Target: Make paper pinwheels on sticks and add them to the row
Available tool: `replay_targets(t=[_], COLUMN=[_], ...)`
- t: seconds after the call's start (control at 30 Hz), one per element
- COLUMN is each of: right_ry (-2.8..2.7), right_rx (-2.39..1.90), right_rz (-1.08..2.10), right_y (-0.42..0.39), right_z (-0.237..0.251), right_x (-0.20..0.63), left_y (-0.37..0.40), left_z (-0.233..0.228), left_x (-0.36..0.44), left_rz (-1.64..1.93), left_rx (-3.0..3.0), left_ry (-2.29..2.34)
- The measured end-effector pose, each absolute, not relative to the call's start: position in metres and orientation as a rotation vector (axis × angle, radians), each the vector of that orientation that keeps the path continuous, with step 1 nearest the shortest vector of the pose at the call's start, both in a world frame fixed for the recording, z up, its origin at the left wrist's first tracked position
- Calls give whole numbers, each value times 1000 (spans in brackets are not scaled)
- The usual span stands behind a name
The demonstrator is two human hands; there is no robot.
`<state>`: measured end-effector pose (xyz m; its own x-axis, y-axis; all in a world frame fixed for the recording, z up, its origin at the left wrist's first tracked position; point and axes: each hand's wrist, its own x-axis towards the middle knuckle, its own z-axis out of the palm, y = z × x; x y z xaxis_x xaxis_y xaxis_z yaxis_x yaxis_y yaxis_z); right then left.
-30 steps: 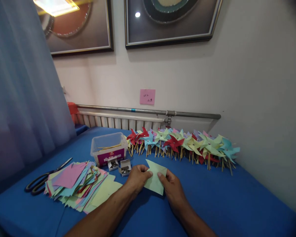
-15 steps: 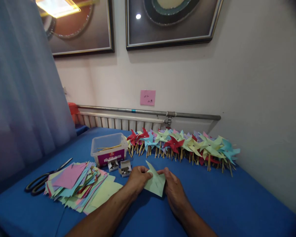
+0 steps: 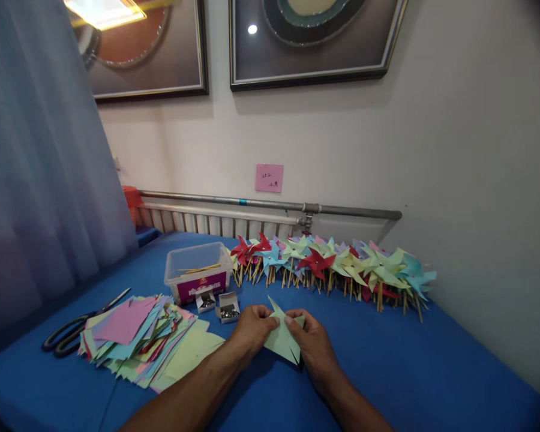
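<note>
Right at the near middle of the blue table (image 3: 432, 360) lies a pale green sheet of paper (image 3: 281, 339), thin and matte, its corners folded into sharp points: one spike stands up at the top, another juts down toward the person. It rests on the cloth between both hands. The left hand (image 3: 251, 329) is curled, its fingertips pinching the sheet's left edge. The right hand (image 3: 312, 345) is likewise curled, thumb and fingers closed on the paper's upper right part, with the palm lying over the right edge.

Just left of the hands is a loose, fanned pile of paper squares (image 3: 139, 336) in pink, blue, yellow and green, flat with crisp edges. Black-handled scissors (image 3: 78, 327) lie at the pile's far left side. Behind the hands sit two small open cardboard boxes (image 3: 218, 302) holding shiny metal bits, too small to identify, and behind those a clear plastic tub (image 3: 198, 277) with a purple label and thin wooden sticks inside. Along the wall stretches a long row of finished pinwheels (image 3: 337, 264), red, green, blue and yellow, on wooden sticks.
</note>
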<state>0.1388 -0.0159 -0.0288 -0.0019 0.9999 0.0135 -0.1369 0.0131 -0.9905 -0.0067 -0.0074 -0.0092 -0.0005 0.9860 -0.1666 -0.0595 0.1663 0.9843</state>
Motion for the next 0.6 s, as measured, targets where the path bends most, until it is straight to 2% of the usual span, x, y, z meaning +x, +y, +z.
replay_targets(t=[0.6], right_ry=[-1134], right_rx=[-1186], right_rz=[1078], right_y=[-23], right_z=[-18], right_x=[136], left_y=[-13], left_z=[-6], left_x=[-4], left_rz=[1098], left_rx=[1033], left_ry=[1120])
